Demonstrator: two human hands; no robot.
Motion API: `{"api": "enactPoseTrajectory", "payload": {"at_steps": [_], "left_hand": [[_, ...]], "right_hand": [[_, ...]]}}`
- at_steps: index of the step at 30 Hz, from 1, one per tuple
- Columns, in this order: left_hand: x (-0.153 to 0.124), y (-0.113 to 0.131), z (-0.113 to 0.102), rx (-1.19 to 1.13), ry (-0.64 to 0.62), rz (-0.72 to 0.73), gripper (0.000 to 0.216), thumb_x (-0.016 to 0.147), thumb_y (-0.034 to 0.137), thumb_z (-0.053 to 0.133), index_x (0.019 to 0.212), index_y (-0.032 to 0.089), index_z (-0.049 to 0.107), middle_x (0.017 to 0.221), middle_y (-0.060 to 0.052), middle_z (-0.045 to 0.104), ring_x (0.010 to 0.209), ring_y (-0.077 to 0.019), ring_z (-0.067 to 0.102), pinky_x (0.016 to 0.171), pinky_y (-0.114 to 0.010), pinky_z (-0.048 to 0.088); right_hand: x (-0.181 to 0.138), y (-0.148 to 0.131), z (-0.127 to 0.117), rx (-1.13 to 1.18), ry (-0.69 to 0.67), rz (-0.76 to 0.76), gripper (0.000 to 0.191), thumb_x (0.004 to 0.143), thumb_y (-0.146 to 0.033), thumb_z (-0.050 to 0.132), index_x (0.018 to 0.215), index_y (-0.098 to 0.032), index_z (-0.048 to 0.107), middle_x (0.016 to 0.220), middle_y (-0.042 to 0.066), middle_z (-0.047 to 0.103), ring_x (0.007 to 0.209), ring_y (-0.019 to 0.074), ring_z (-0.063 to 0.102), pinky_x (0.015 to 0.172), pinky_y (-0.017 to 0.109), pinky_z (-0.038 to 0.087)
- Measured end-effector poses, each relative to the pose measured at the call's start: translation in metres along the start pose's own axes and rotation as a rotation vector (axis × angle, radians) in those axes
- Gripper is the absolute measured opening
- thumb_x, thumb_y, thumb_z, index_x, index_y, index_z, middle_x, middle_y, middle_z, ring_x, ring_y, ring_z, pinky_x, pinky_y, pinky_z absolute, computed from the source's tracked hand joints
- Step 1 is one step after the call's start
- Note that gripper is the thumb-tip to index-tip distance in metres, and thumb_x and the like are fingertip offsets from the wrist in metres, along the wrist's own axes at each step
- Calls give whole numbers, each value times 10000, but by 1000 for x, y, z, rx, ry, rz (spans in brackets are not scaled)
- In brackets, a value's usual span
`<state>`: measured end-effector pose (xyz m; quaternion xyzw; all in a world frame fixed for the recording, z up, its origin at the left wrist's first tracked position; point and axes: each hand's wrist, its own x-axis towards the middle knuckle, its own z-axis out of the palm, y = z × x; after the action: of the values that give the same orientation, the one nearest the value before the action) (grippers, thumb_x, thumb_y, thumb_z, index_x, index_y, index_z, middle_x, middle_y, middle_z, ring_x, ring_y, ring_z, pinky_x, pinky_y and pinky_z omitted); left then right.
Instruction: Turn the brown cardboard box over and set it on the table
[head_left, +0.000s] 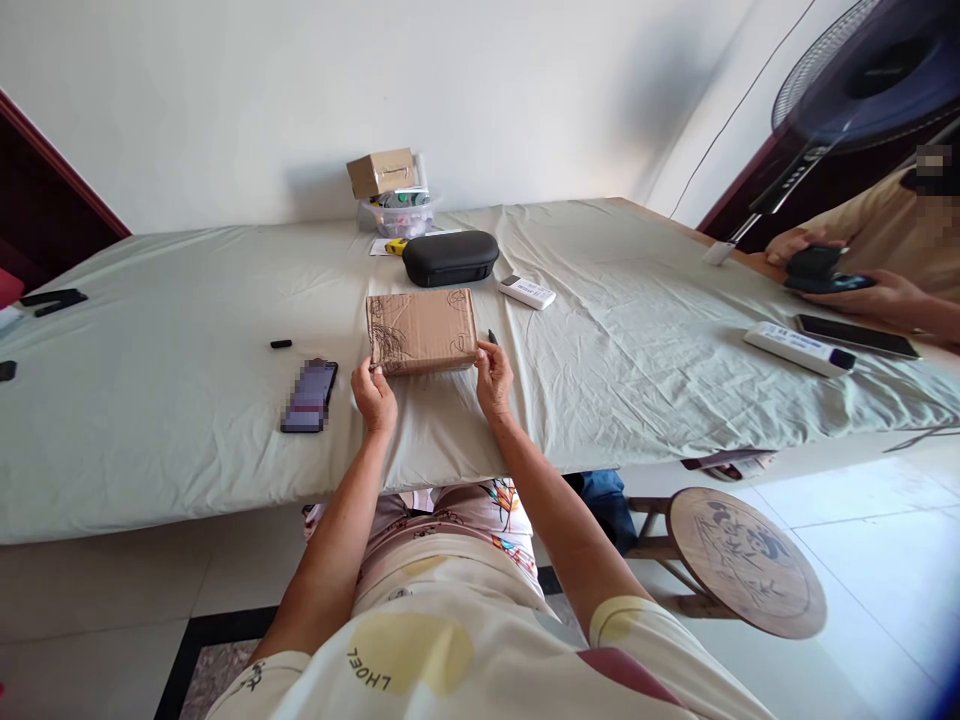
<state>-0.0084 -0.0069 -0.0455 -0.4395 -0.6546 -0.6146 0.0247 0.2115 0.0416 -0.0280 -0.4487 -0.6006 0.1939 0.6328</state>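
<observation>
Left hand (375, 400) grasps the box (426, 332) at its seven o'clock corner, right hand (494, 382) at four; whether the right also grips the pen (492, 337), I cannot tell. Even, light pressure should steady the box, near six o'clock from the case (451, 257).

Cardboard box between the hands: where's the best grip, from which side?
The cardboard box is likely best gripped at its ends near the front corners, left hand and right hand from opposite sides: its broad top faces up, ends outward.
</observation>
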Motion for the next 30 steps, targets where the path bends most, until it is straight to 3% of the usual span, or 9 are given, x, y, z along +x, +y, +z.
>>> {"api": "enactPoseTrajectory", "payload": {"at_steps": [9, 14, 17, 20, 24, 30], "left_hand": [[-1, 0, 1, -7, -34, -51, 308, 939, 201, 538, 1241, 175, 597, 1194, -158, 660, 1138, -269, 646, 910, -357, 560], [-2, -1, 2, 1, -101, -74, 420, 941, 204, 591, 1355, 170, 536, 1277, -176, 614, 1222, -288, 626, 944, -369, 571], [-2, -3, 3, 14, -160, -80, 532, 928, 198, 627, 1440, 162, 486, 1342, -197, 593, 1302, -313, 606, 1012, -406, 569], [-2, -4, 4, 36, -221, -78, 673, 902, 183, 661, 1528, 157, 414, 1441, -226, 552, 1400, -347, 557, 1121, -464, 524], [-1, -5, 4, 71, -270, -107, 770, 894, 184, 664, 1594, 156, 342, 1482, -245, 532, 1419, -380, 548, 1165, -516, 490], [-4, -4, 3, 52, -283, -98, 802, 926, 269, 661, 1636, 208, 294, 1518, -214, 525, 1442, -353, 529, 1179, -509, 487]], "right_hand": [[1, 2, 1, -91, -98, 115, 525, 1033, -695, 369, 976, -227, 599, 921, 79, 699, 866, 239, 646, 822, 375, 518], [2, 5, -2, -119, -157, 148, 540, 1035, -706, 332, 970, -242, 598, 937, 81, 698, 901, 262, 658, 845, 405, 538], [1, 8, -1, -127, -183, 175, 457, 1034, -637, 378, 1030, -238, 599, 969, 90, 713, 924, 268, 675, 863, 422, 549], [-1, 15, 4, -169, -212, 178, 315, 955, -482, 540, 1146, -233, 573, 988, 88, 721, 930, 270, 689, 883, 450, 561], [-3, 26, 9, -229, -222, 127, 359, 852, -326, 586, 1199, -240, 549, 1033, 98, 719, 939, 267, 693, 881, 469, 579], [-5, 32, 11, -266, -211, 87, 392, 848, -293, 555, 1234, -230, 534, 1055, 113, 716, 965, 274, 700, 900, 478, 592]]}}
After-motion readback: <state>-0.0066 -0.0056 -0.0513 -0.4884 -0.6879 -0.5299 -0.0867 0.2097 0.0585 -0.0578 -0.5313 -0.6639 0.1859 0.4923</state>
